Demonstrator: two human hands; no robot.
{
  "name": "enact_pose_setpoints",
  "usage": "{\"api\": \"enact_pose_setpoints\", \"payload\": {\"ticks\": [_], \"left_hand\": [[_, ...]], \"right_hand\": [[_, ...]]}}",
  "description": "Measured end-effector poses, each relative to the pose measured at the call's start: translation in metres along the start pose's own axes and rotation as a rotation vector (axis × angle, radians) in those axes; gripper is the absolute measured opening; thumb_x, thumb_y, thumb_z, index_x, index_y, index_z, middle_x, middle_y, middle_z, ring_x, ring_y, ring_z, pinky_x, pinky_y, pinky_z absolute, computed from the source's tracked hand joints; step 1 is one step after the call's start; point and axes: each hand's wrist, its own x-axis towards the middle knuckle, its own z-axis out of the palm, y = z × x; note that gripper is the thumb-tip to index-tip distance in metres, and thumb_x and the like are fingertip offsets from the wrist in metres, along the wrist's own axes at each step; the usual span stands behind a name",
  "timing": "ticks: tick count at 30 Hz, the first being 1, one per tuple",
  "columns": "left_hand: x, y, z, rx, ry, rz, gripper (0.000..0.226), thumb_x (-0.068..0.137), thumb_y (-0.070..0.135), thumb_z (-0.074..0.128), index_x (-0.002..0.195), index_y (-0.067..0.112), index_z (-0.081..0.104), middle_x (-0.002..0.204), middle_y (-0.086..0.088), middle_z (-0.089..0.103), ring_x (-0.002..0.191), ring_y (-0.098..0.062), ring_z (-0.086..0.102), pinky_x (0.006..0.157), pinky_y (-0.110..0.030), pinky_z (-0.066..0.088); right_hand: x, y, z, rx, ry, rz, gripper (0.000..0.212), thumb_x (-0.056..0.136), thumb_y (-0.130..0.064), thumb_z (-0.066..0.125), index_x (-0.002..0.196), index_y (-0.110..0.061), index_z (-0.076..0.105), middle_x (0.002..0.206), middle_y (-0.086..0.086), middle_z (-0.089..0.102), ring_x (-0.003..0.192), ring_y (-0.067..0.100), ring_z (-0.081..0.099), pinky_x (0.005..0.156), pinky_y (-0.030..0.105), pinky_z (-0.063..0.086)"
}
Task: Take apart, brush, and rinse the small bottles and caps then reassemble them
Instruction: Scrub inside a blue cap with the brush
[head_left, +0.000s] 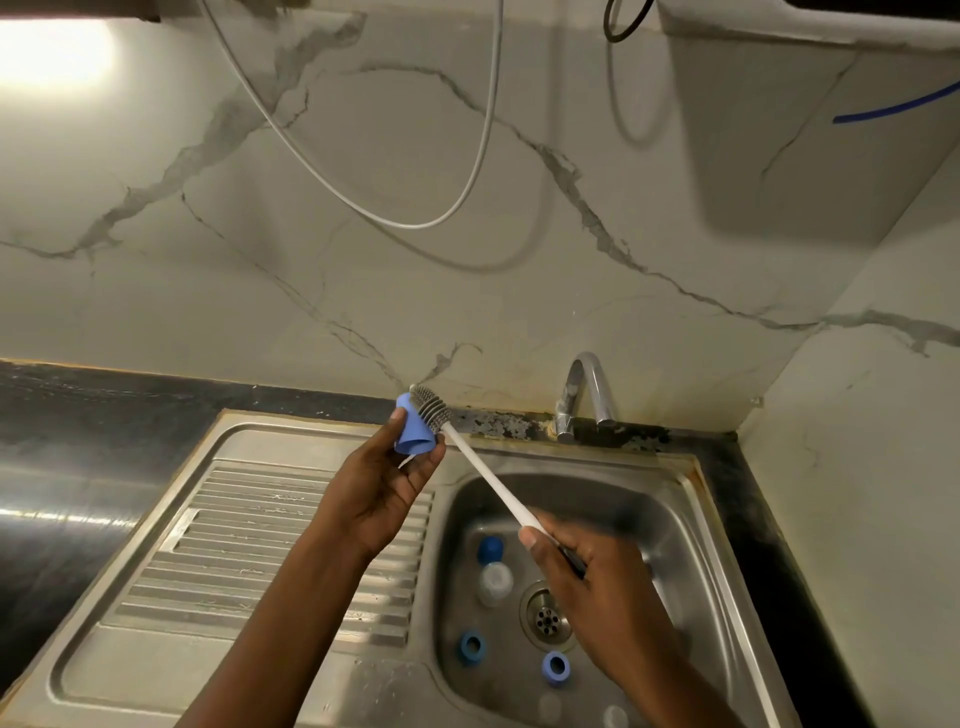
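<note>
Scrubbing a blue cap (413, 434) is the step in hand: the grey bristled head of the brush (493, 479) lies against the cap's outer side, up near the back edge of the sink (691, 525) and left of the tap (587, 395). The left hand (384, 483) has the cap pinched between thumb and curled fingers, and the right hand (587, 587) is closed round the low end of the brush's white handle, above the basin. Down in the basin a small clear bottle (496, 583) lies with a blue dome (490, 550) touching its far end; I cannot tell whether the two are joined. Two blue rings (471, 647) lie nearer, one on each side of the drain (545, 616), and some pale shapes at the bottom edge are too blurred to name. No water shows at the tap, and nothing stands on the ribbed drainboard (260, 545). By my reckoning the taking apart is mostly done and the brushing is under way, with the pieces in the basin yet to be brushed or rinsed, I cannot say which, and all the reassembly left.
</note>
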Motion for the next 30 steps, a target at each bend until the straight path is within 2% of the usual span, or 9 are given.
{"api": "enact_pose_setpoints", "payload": {"ticks": [2, 4, 7, 10, 13, 18, 23, 27, 30], "left_hand": [[0.002, 0.006, 0.002, -0.068, -0.024, 0.000, 0.052, 0.096, 0.022, 0.067, 0.141, -0.002, 0.057, 0.131, -0.026, 0.070, 0.098, -0.030, 0.079, 0.092, -0.044, 0.061], [0.004, 0.010, 0.001, -0.097, -0.049, -0.010, 0.046, 0.104, 0.024, 0.061, 0.142, -0.003, 0.056, 0.125, -0.025, 0.072, 0.096, -0.029, 0.079, 0.093, -0.042, 0.061], [0.002, 0.008, -0.001, -0.089, -0.069, -0.037, 0.046, 0.106, 0.025, 0.059, 0.143, -0.002, 0.056, 0.120, -0.024, 0.073, 0.095, -0.028, 0.078, 0.092, -0.038, 0.061], [-0.001, 0.004, -0.004, -0.096, -0.092, -0.078, 0.048, 0.105, 0.025, 0.059, 0.145, 0.000, 0.054, 0.117, -0.024, 0.073, 0.094, -0.028, 0.074, 0.087, -0.035, 0.063], [-0.003, 0.006, -0.008, -0.054, -0.112, -0.107, 0.049, 0.103, 0.026, 0.059, 0.144, -0.001, 0.054, 0.111, -0.023, 0.071, 0.091, -0.026, 0.068, 0.080, -0.032, 0.064], [-0.007, 0.012, -0.015, 0.078, -0.146, -0.131, 0.046, 0.095, 0.026, 0.062, 0.133, 0.000, 0.059, 0.102, -0.021, 0.068, 0.082, -0.023, 0.061, 0.069, -0.030, 0.061], [-0.004, 0.025, -0.015, 0.124, -0.100, -0.064, 0.045, 0.091, 0.026, 0.067, 0.127, 0.001, 0.060, 0.096, -0.021, 0.069, 0.076, -0.021, 0.060, 0.063, -0.027, 0.061], [-0.001, 0.027, -0.019, 0.119, -0.073, -0.044, 0.045, 0.090, 0.027, 0.067, 0.125, 0.000, 0.061, 0.094, -0.021, 0.069, 0.076, -0.020, 0.059, 0.062, -0.026, 0.061], [-0.002, 0.021, -0.022, 0.142, -0.074, -0.078, 0.046, 0.089, 0.027, 0.067, 0.126, 0.000, 0.061, 0.096, -0.021, 0.068, 0.074, -0.020, 0.060, 0.061, -0.027, 0.061]], "right_hand": [[-0.007, 0.003, 0.002, 0.009, 0.021, -0.010, 0.025, 0.096, -0.066, 0.055, 0.118, -0.061, 0.067, 0.071, -0.025, 0.069, 0.069, -0.003, 0.069, 0.065, 0.012, 0.049], [-0.013, 0.002, 0.004, 0.036, 0.027, 0.013, 0.020, 0.093, -0.069, 0.056, 0.110, -0.079, 0.058, 0.086, -0.035, 0.072, 0.087, -0.010, 0.071, 0.076, 0.004, 0.048], [-0.013, 0.001, 0.006, 0.056, 0.040, 0.013, 0.023, 0.094, -0.069, 0.056, 0.107, -0.087, 0.051, 0.095, -0.034, 0.074, 0.094, -0.009, 0.071, 0.081, 0.005, 0.049], [-0.010, 0.001, 0.007, 0.077, 0.058, -0.005, 0.023, 0.094, -0.068, 0.056, 0.107, -0.086, 0.052, 0.092, -0.026, 0.076, 0.089, -0.003, 0.073, 0.078, 0.011, 0.054], [-0.007, 0.000, 0.005, 0.089, 0.061, -0.021, 0.021, 0.095, -0.069, 0.054, 0.110, -0.083, 0.055, 0.078, -0.017, 0.074, 0.074, 0.006, 0.072, 0.067, 0.019, 0.057], [0.004, -0.005, -0.008, 0.090, 0.009, -0.008, 0.019, 0.097, -0.064, 0.056, 0.115, -0.069, 0.064, 0.069, 0.000, 0.070, 0.059, 0.022, 0.065, 0.060, 0.043, 0.057], [0.005, -0.004, -0.018, -0.009, -0.043, -0.040, 0.025, 0.099, -0.067, 0.052, 0.119, -0.061, 0.065, 0.076, 0.003, 0.070, 0.067, 0.020, 0.069, 0.065, 0.040, 0.059], [-0.001, -0.002, -0.017, -0.045, -0.037, -0.049, 0.026, 0.101, -0.062, 0.055, 0.115, -0.048, 0.071, 0.060, -0.004, 0.055, 0.051, 0.007, 0.051, 0.055, 0.038, 0.050], [-0.001, -0.003, -0.019, -0.047, -0.046, -0.026, 0.027, 0.101, -0.062, 0.055, 0.111, -0.045, 0.073, 0.060, -0.005, 0.058, 0.051, 0.009, 0.054, 0.056, 0.037, 0.051]]}}
